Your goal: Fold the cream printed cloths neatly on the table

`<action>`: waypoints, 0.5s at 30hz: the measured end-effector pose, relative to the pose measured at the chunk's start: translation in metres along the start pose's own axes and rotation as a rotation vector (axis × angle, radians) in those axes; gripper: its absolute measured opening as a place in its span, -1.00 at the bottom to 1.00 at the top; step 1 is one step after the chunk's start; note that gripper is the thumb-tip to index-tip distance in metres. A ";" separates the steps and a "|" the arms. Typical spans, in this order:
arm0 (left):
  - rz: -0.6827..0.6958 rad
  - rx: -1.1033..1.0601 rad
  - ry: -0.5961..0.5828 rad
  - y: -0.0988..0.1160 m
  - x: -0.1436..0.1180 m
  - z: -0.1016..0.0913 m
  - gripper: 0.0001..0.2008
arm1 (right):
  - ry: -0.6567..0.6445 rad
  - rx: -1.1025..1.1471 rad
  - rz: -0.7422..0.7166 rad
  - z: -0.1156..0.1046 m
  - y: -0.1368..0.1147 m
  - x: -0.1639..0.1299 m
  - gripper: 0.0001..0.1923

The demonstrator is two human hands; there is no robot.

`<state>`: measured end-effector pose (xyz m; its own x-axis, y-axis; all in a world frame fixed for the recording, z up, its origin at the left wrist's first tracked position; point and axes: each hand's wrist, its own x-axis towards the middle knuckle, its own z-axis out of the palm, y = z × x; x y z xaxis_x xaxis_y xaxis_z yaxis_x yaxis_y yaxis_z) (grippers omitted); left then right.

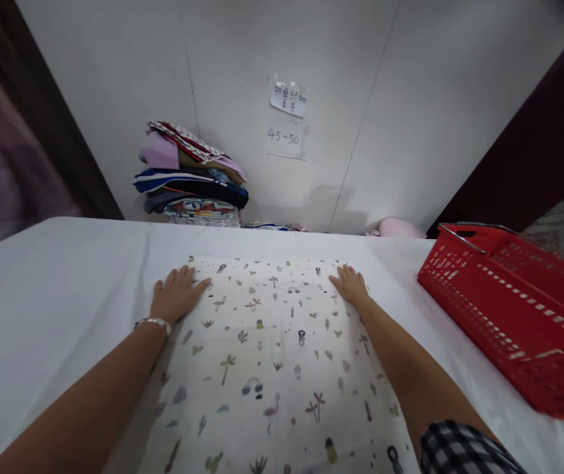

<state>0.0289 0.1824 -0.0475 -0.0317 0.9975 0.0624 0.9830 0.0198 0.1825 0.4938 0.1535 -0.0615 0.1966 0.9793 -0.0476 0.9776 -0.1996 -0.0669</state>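
Printed cloth (pixel 272 368) beside red basket (pixel 518 316)

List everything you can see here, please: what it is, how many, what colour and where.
printed cloth: one, cream with small flamingo and palm motifs, spread flat on the table's middle
table: one, covered in white, fills the lower view
basket: one, red plastic with metal handles, on the table's right side
stack of folded clothes: one pile, mixed pink, navy, striped, far left against the wall
paper notes: two, white, handwritten, taped on the wall
pink item: one, behind the table's far edge, too hidden to identify
bracelet: one, silver, left wrist
left hand: flat on the cloth's far left corner
right hand: flat on the far right corner
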 end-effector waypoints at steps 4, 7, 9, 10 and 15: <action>0.016 -0.015 0.008 -0.001 0.003 0.001 -0.26 | -0.043 0.025 0.020 -0.006 -0.002 0.004 -0.31; 0.022 -0.028 -0.008 -0.001 0.005 -0.003 -0.28 | -0.064 0.040 0.025 -0.012 -0.006 0.000 -0.33; 0.010 -0.024 -0.024 -0.001 0.002 -0.008 -0.29 | -0.060 0.042 0.019 -0.015 -0.005 -0.013 -0.34; 0.019 -0.020 -0.020 -0.001 -0.003 -0.010 -0.30 | -0.051 0.042 0.003 -0.015 -0.003 -0.024 -0.35; 0.258 0.026 0.034 -0.010 -0.073 -0.004 -0.38 | -0.017 0.043 -0.116 -0.007 0.029 -0.110 -0.35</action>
<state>0.0210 0.1090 -0.0502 0.2147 0.9671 0.1364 0.9637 -0.2325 0.1310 0.5013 0.0399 -0.0511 0.0809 0.9953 -0.0537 0.9895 -0.0867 -0.1158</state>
